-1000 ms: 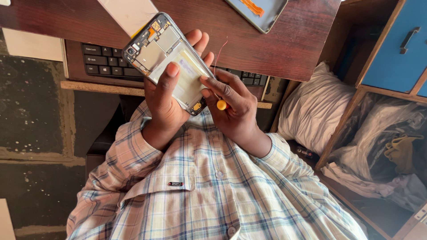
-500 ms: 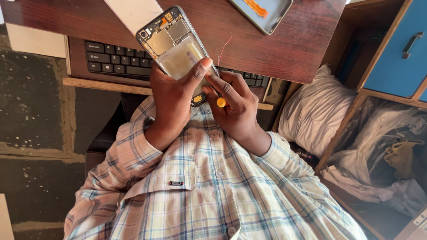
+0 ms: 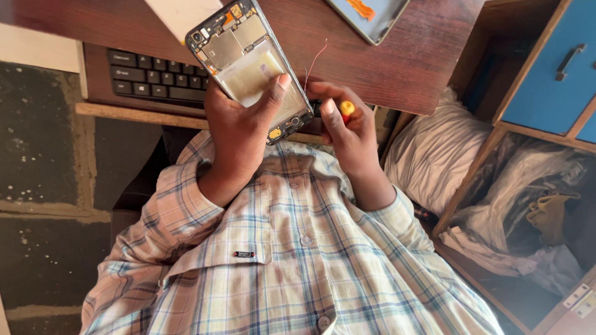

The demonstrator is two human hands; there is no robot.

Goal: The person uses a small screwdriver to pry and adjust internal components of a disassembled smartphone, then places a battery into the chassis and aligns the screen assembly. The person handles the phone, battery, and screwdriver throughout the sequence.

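My left hand (image 3: 239,130) grips an opened phone (image 3: 248,62) with its back cover off, showing circuit boards and a pale battery area; my thumb lies across its lower part. My right hand (image 3: 351,139) is just right of the phone's lower end and holds a small screwdriver with a yellow-orange end (image 3: 346,110). A thin red wire (image 3: 313,62) curls up from between the phone and my right hand. My checked shirt fills the lower view.
A dark wooden desk (image 3: 385,68) is above my hands, with a black keyboard (image 3: 149,77) on a tray under it. Another flat device (image 3: 366,18) lies on the desk. A blue drawer (image 3: 546,68), a white cushion (image 3: 434,149) and a shelf of bags (image 3: 534,211) are on the right.
My left hand has shifted its grip and lifted the phone higher, thumb now across its lower part. My right hand with the screwdriver has drawn back from the phone's face to its lower end.
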